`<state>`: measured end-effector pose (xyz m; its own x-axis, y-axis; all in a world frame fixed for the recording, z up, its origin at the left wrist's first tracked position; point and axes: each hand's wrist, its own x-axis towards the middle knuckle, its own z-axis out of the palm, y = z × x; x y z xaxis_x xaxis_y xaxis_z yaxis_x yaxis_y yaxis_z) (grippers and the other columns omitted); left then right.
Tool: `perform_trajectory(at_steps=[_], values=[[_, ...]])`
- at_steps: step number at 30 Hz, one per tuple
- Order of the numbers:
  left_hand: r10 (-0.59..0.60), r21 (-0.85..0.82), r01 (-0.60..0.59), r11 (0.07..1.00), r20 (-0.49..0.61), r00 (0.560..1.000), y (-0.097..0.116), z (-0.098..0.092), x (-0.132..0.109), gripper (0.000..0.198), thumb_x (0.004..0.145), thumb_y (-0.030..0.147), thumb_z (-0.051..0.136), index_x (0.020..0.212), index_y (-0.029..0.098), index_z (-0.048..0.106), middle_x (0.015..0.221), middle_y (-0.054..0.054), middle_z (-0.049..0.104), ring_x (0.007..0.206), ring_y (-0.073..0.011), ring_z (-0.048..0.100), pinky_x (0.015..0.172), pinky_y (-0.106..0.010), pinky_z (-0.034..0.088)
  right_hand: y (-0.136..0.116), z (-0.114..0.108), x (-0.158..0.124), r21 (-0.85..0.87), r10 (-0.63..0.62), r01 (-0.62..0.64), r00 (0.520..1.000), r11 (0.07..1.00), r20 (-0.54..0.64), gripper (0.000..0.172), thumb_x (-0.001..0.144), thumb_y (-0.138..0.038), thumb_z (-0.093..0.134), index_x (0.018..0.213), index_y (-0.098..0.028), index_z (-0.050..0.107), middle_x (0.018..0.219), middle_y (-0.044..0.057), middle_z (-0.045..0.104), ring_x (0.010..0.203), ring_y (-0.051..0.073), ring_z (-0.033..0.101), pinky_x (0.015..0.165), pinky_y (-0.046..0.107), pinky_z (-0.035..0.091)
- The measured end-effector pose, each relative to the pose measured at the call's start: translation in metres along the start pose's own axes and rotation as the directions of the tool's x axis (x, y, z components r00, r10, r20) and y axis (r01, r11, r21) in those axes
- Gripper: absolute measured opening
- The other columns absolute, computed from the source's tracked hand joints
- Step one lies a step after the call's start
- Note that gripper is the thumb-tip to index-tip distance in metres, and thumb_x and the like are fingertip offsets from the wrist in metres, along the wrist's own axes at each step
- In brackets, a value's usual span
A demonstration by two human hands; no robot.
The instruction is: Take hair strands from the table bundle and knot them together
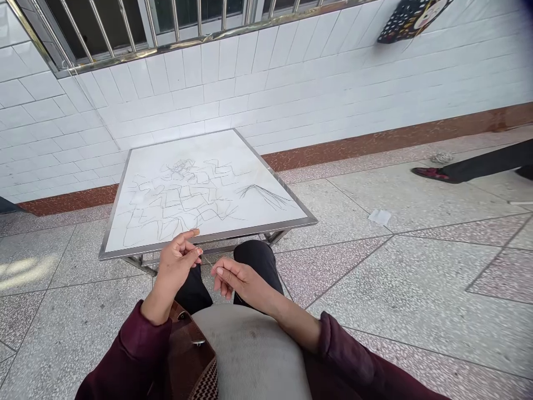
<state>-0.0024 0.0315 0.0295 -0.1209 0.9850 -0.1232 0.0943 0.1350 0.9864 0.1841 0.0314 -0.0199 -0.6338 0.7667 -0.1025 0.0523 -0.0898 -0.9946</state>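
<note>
My left hand (179, 264) is raised by the near edge of a white-topped table (233, 222), its thumb pressed to a finger and its index finger stretched out. Close to its right, over my lap, my right hand (239, 280) is closed, with the thumb against the curled index finger. Anything held in either pinch is too fine to make out. On the tabletop lie many thin, bent dark wire-like strands (183, 194), spread across the left and middle. A bundle of straighter strands (264, 194) lies toward the right side.
A tiled wall (216, 89) with a barred window stands behind the table. A dark patterned bag (410, 19) hangs on it. On the floor at right are a white paper scrap (380, 216), a tangled clump (441, 158) and another person's shoe (435, 175).
</note>
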Motion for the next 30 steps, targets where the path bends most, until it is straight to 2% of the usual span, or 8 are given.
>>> perform_trajectory(at_steps=[7, 11, 17, 21, 24, 30], values=[[-0.018, 0.024, 0.018, 1.0, -0.007, 1.0, 0.0, -0.006, 0.002, 0.048, 0.075, 0.028, 0.07, 0.121, 0.02, 0.062, 0.074, 0.002, 0.064, 0.064, -0.0125, 0.068, 0.051, -0.018, 0.048, 0.005, 0.0, -0.002, -0.208, -0.081, 0.078, 0.997, 0.975, -0.003, 0.014, 0.095, -0.033, 0.047, 0.093, -0.022, 0.056, 0.074, -0.001, 0.064, 0.058, 0.011, 0.056, 0.056, 0.024, 0.05], [-0.033, 0.031, 0.033, 0.999, 0.004, 0.999, 0.002, -0.006, 0.001, 0.047, 0.075, 0.026, 0.069, 0.121, 0.019, 0.061, 0.073, 0.002, 0.064, 0.067, -0.0149, 0.071, 0.051, -0.018, 0.048, 0.008, -0.002, -0.002, -0.276, -0.127, 0.125, 0.992, 0.953, 0.008, 0.014, 0.096, -0.029, 0.045, 0.093, -0.022, 0.058, 0.076, -0.001, 0.062, 0.058, 0.01, 0.056, 0.057, 0.023, 0.049], [-0.055, 0.014, 0.055, 0.998, 0.003, 0.998, 0.005, -0.006, -0.001, 0.043, 0.074, 0.025, 0.069, 0.116, 0.019, 0.063, 0.072, 0.002, 0.064, 0.066, -0.015, 0.071, 0.05, -0.018, 0.048, 0.008, -0.003, -0.001, -0.39, -0.169, 0.166, 0.985, 0.906, 0.027, 0.019, 0.096, -0.033, 0.048, 0.084, -0.022, 0.058, 0.073, -0.001, 0.061, 0.058, 0.011, 0.055, 0.055, 0.023, 0.046], [-0.062, 0.006, 0.062, 0.998, 0.005, 0.998, 0.005, -0.007, 0.0, 0.039, 0.073, 0.024, 0.069, 0.112, 0.018, 0.065, 0.073, 0.002, 0.065, 0.064, -0.0146, 0.071, 0.05, -0.018, 0.048, 0.004, -0.005, -0.002, -0.524, -0.266, 0.259, 0.962, 0.811, 0.063, 0.028, 0.098, -0.039, 0.045, 0.079, -0.022, 0.057, 0.067, -0.001, 0.059, 0.061, 0.013, 0.055, 0.059, 0.025, 0.045], [-0.067, 0.001, 0.067, 0.998, 0.02, 0.998, 0.003, -0.006, 0.0, 0.038, 0.072, 0.024, 0.07, 0.109, 0.018, 0.066, 0.072, 0.001, 0.065, 0.064, -0.0146, 0.07, 0.05, -0.018, 0.048, 0.0, -0.008, -0.002, -0.605, -0.343, 0.35, 0.93, 0.715, 0.132, 0.034, 0.1, -0.04, 0.042, 0.077, -0.022, 0.059, 0.067, 0.001, 0.058, 0.063, 0.015, 0.054, 0.062, 0.028, 0.043], [-0.081, 0.043, 0.077, 0.996, 0.091, 0.993, 0.003, -0.003, -0.003, 0.034, 0.072, 0.022, 0.069, 0.106, 0.019, 0.067, 0.071, 0.001, 0.064, 0.06, -0.0133, 0.069, 0.05, -0.019, 0.047, -0.006, -0.012, -0.002, -0.639, -0.438, 0.55, 0.83, 0.538, 0.345, 0.033, 0.102, -0.027, 0.035, 0.086, -0.02, 0.062, 0.074, 0.003, 0.058, 0.069, 0.015, 0.051, 0.063, 0.027, 0.042]])
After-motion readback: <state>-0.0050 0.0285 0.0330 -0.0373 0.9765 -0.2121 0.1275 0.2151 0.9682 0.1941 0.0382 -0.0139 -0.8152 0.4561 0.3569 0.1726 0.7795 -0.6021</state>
